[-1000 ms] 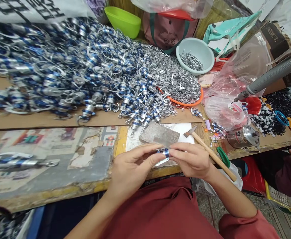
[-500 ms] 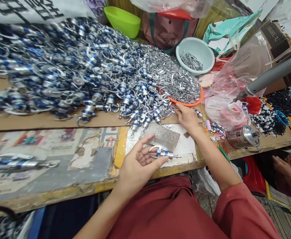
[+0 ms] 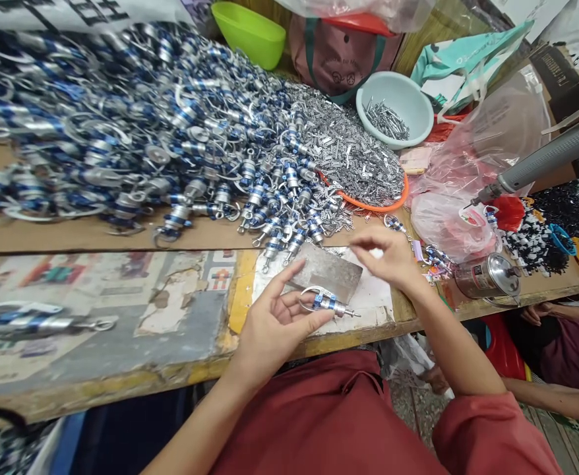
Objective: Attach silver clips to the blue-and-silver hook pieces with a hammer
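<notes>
A blue and silver piece [image 3: 325, 300] is held between left thumb and fingers, the left hand [image 3: 282, 316] tilted beside the gray block [image 3: 339, 269]. The right hand [image 3: 388, 256] is curled, fingertips close; whether anything is pinched cannot be told. Black writing is printed on the white plastic [image 3: 148, 12].

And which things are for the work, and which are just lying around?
Probably for the work:
blue-and-silver piece in the left hand
pile of similar pieces
small metal parts beyond the right hand
grey block

Probably just lying around:
green bowl
pinkish bag
lidded metal cup
</notes>
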Demonstrator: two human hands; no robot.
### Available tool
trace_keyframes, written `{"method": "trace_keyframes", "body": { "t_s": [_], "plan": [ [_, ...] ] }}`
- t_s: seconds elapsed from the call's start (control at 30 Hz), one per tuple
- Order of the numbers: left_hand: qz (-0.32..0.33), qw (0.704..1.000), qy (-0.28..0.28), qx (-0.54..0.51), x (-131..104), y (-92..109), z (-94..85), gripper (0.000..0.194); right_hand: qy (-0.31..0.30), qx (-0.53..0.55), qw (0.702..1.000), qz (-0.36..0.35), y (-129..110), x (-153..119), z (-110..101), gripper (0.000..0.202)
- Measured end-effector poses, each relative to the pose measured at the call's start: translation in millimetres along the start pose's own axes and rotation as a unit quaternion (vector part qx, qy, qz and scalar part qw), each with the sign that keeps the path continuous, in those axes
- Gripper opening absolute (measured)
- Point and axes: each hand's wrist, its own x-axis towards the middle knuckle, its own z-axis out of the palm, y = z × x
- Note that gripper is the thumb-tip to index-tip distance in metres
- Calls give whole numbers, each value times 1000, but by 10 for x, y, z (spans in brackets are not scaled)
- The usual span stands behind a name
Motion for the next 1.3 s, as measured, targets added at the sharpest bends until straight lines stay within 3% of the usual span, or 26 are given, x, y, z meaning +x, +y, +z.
{"method": "trace_keyframes", "body": {
  "t_s": [0.1,0.2,0.3,0.47,0.6,0.7,0.8,0.87,0.97,1.03,1.13,1.23,1.3],
  "plan": [
    [-1,1000,12,2,-20,21,21,90,27,112,984,-138,-257,-262,22,12],
    [2,1000,23,5,-48,45,48,88,73,85,972,-208,-364,-400,133,17],
    [10,1000,13,10,-34,17,33,88,78,36,970,-228,-353,-434,215,18],
    [21,1000,-8,22,1,-24,-11,89,2,-86,972,-218,-407,-462,173,21],
    [5,1000,0,21,-24,13,3,87,-29,-87,976,-199,-443,-540,116,25],
    [9,1000,1,21,-17,-6,-3,88,36,-85,984,-149,-287,-703,28,32],
    [27,999,10,29,3,-55,-20,86,102,-173,979,13,30,-953,-104,29],
    [27,999,18,35,5,-70,-22,83,56,-247,960,120,235,-1110,-165,31],
    [31,998,34,37,-10,-53,-7,81,-17,-265,949,170,355,-1239,-178,27],
    [31,998,35,42,-22,-27,7,82,10,-221,963,153,264,-1238,-170,23],
    [20,998,31,43,-35,7,26,85,59,-147,986,60,-46,-1160,-206,29],
    [13,999,36,29,-42,32,37,89,40,-122,990,-56,-353,-1074,-282,52],
    [5,999,27,22,-44,46,36,94,23,-131,987,-91,-462,-1034,-307,59]
  ]
}}
